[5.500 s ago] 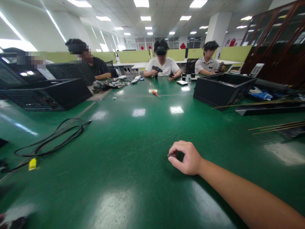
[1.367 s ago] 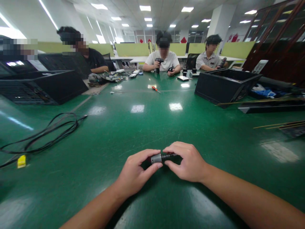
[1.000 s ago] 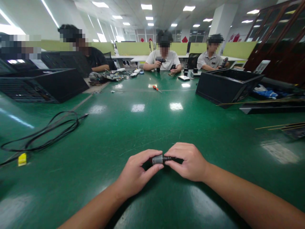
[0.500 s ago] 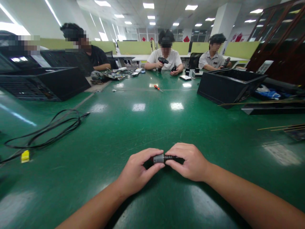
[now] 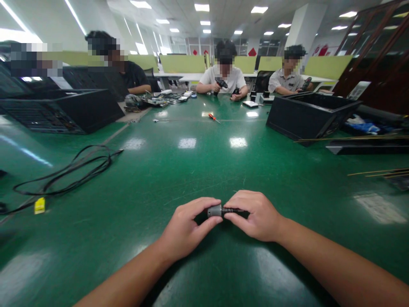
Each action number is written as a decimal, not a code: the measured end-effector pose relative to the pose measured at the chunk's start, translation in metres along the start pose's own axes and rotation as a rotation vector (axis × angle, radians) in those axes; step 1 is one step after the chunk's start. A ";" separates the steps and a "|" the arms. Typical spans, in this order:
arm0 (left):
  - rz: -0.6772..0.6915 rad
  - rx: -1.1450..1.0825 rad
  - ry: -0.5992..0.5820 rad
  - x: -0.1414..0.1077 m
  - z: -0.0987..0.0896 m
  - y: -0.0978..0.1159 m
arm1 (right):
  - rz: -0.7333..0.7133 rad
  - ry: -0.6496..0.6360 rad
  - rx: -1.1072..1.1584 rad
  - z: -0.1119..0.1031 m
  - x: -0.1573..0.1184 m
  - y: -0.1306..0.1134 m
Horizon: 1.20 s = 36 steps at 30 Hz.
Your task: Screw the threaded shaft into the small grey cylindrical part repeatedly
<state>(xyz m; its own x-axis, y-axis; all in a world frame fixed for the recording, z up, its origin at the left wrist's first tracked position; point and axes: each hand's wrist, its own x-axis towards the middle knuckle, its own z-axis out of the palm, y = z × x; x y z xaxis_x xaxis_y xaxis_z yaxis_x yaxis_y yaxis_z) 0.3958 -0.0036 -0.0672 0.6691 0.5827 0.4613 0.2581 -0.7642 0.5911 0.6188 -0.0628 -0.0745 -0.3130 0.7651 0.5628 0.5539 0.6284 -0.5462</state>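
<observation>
A small grey metal cylinder (image 5: pixel 214 211) with a dark, ribbed or spring-like shaft (image 5: pixel 228 210) lies level between my hands, low in the middle of the head view. My left hand (image 5: pixel 185 228) pinches the grey cylinder between thumb and fingers from the left. From the right, the thumb and fingers of my right hand (image 5: pixel 255 215) close on the dark shaft. The fingertips of both hands nearly meet where the cylinder joins the shaft. The shaft's right end is partly hidden by my right hand. Beneath the hands is the glossy green table (image 5: pixel 204 170).
Black cables (image 5: pixel 79 170) with a yellow tag (image 5: pixel 39 205) lie at the left. An orange screwdriver (image 5: pixel 213 117) rests further away. Open black cases (image 5: pixel 297 117) stand on both sides. People sit across the table, one holding a drill (image 5: pixel 221 83).
The whole view has shifted slightly, so most things appear a little further right. Both hands keep their hold. The drill in the person's hand across the table has tilted a little.
</observation>
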 end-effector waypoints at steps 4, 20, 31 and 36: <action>0.007 0.015 0.002 0.000 -0.001 0.000 | 0.001 -0.011 -0.003 -0.001 0.000 0.000; 0.024 0.026 -0.011 -0.001 -0.003 -0.001 | 0.007 -0.024 -0.001 -0.002 0.000 0.000; 0.031 0.016 -0.004 -0.001 -0.002 0.000 | 0.011 -0.027 -0.003 -0.002 -0.001 0.000; 0.020 0.016 -0.011 -0.001 -0.003 0.001 | 0.011 -0.026 -0.001 -0.002 -0.001 0.000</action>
<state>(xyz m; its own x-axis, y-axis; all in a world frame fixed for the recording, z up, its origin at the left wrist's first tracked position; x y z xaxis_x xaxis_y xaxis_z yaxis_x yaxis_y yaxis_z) 0.3933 -0.0040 -0.0655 0.6819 0.5640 0.4657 0.2553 -0.7802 0.5711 0.6207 -0.0638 -0.0733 -0.3268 0.7752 0.5405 0.5580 0.6199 -0.5517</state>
